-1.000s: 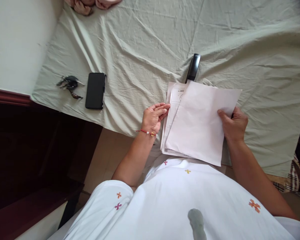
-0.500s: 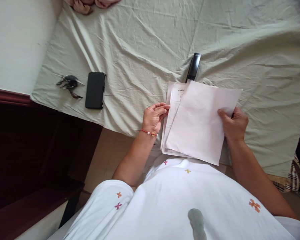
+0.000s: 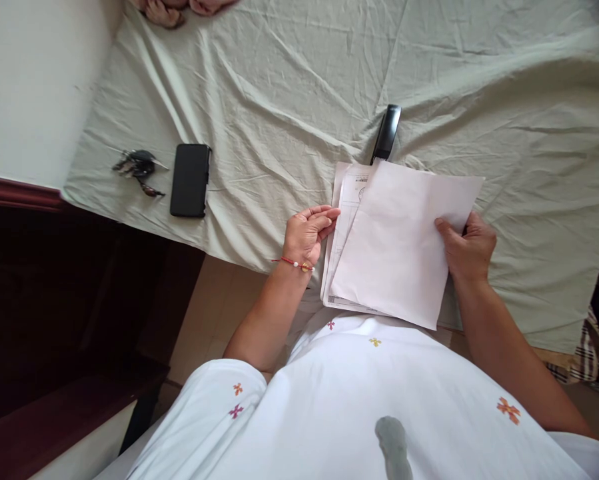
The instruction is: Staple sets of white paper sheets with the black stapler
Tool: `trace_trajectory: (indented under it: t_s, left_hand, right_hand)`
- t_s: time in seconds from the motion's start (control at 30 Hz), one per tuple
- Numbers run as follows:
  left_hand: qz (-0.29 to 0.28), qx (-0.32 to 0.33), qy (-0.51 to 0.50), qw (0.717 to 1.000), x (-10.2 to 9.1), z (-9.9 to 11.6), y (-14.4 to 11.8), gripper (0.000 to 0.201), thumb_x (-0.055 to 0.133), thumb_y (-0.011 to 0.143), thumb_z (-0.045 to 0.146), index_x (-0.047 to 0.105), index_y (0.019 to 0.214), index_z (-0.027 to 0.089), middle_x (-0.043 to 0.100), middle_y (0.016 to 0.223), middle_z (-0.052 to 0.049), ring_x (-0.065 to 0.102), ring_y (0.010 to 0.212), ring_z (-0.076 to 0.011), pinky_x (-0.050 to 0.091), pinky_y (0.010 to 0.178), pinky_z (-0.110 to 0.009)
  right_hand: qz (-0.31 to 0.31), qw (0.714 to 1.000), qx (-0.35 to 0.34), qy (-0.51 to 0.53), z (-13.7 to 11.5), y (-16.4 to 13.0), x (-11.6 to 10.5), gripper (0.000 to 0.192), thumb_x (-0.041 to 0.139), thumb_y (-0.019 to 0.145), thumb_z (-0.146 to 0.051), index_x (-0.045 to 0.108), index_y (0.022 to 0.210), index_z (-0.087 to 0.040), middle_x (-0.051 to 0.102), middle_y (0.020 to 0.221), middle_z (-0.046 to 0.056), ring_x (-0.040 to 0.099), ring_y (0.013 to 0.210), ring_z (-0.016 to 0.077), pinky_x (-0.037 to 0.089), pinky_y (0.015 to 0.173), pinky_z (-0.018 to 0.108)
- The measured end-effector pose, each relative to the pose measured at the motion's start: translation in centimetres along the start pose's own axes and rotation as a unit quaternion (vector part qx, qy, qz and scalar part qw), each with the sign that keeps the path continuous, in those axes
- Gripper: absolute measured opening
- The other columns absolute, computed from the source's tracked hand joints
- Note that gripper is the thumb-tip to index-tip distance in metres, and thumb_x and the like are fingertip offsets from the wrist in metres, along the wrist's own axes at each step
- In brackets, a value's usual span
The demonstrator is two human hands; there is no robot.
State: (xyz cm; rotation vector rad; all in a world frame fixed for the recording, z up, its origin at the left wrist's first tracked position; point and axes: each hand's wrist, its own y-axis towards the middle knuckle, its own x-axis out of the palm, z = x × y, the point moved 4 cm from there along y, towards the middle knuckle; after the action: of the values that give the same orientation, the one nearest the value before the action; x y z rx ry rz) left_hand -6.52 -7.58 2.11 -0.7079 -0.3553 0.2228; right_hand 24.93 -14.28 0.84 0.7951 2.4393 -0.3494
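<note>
Bedsheet (image 3: 279, 87); both hands gripping papers (image 3: 399, 247)

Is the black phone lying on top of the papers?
No, the black phone lies on the bed sheet, well apart from the papers that both hands hold.

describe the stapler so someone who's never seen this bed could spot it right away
Start at the pale green sheet that covers the bed, then find the papers held between the left hand and right hand. The stapler is the slim black bar poking out from behind their top edge. Unlike the flat, wide black phone far to the left, it is narrow and partly hidden.
</note>
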Motion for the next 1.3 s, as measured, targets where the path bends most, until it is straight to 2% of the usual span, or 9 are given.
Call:
trace_trajectory:
  t_s: [0.17,0.3,0.43,0.57,0.97,1.13,1.3]
  left_hand:
    - [0.001,-0.003,0.005,1.000,-0.03,0.01,-0.03,0.024,0.069,0.070,-0.004,0.072,0.086,0.014,0.082,0.081,-0.003,0.079,0.088,-0.0152,0.059,0.105,-0.036]
    - [0.001,-0.003,0.002,1.000,-0.03,0.00,-0.06,0.025,0.069,0.071,-0.005,0.072,0.086,0.014,0.082,0.081,-0.003,0.078,0.086,-0.0142,0.059,0.103,-0.034]
    - [0.003,-0.007,-0.009,1.000,0.05,0.02,-0.15,0.024,0.070,0.072,-0.006,0.072,0.085,0.013,0.081,0.079,-0.001,0.074,0.076,-0.0104,0.059,0.092,-0.028]
    - [-0.001,-0.012,-0.022,1.000,0.12,0.02,-0.21,0.022,0.072,0.073,-0.006,0.072,0.085,0.012,0.081,0.078,-0.001,0.074,0.076,-0.0097,0.057,0.082,-0.024]
    - [-0.003,0.008,-0.013,1.000,0.08,-0.12,-0.03,0.022,0.074,0.063,0.000,0.072,0.081,0.014,0.079,0.074,-0.001,0.072,0.073,-0.0109,0.056,0.086,-0.028]
    - [-0.004,0.013,-0.019,1.000,0.18,-0.07,-0.02,0.022,0.076,0.058,0.003,0.072,0.076,0.015,0.077,0.067,0.000,0.070,0.069,-0.0108,0.056,0.078,-0.026]
    - [-0.003,0.011,-0.011,1.000,0.14,0.01,0.00,0.022,0.077,0.058,0.004,0.073,0.076,0.015,0.076,0.068,0.000,0.070,0.070,-0.0111,0.057,0.079,-0.027]
  right_hand:
    - [0.000,1.000,0.001,0.001,-0.12,0.00,0.05,0.030,0.074,0.073,-0.045,0.074,0.091,-0.020,0.072,0.078,-0.003,0.058,0.067,0.0133,0.044,0.064,0.027]
    - [0.001,1.000,-0.002,-0.001,0.07,0.05,0.04,0.029,0.075,0.074,-0.044,0.073,0.089,-0.020,0.071,0.077,-0.003,0.056,0.067,0.0128,0.043,0.063,0.027]
    - [0.003,1.000,-0.005,-0.006,0.30,0.15,0.01,0.027,0.076,0.074,-0.044,0.072,0.086,-0.020,0.067,0.073,-0.005,0.053,0.066,0.0119,0.042,0.063,0.026]
    - [0.004,1.000,-0.006,-0.004,0.40,0.21,0.02,0.028,0.076,0.074,-0.044,0.072,0.086,-0.020,0.068,0.073,-0.005,0.054,0.066,0.0121,0.042,0.063,0.027]
    - [0.000,1.000,-0.010,0.011,0.84,0.28,0.26,0.032,0.075,0.076,-0.044,0.077,0.097,-0.020,0.074,0.082,-0.003,0.060,0.070,0.0134,0.047,0.066,0.027]
    - [0.003,1.000,-0.010,0.004,0.62,0.24,0.16,0.028,0.075,0.075,-0.044,0.074,0.090,-0.020,0.071,0.078,-0.004,0.058,0.068,0.0131,0.045,0.064,0.026]
    - [0.004,1.000,-0.008,0.002,0.18,0.13,0.09,0.029,0.075,0.073,-0.044,0.073,0.089,-0.020,0.071,0.077,-0.004,0.058,0.067,0.0132,0.044,0.063,0.027]
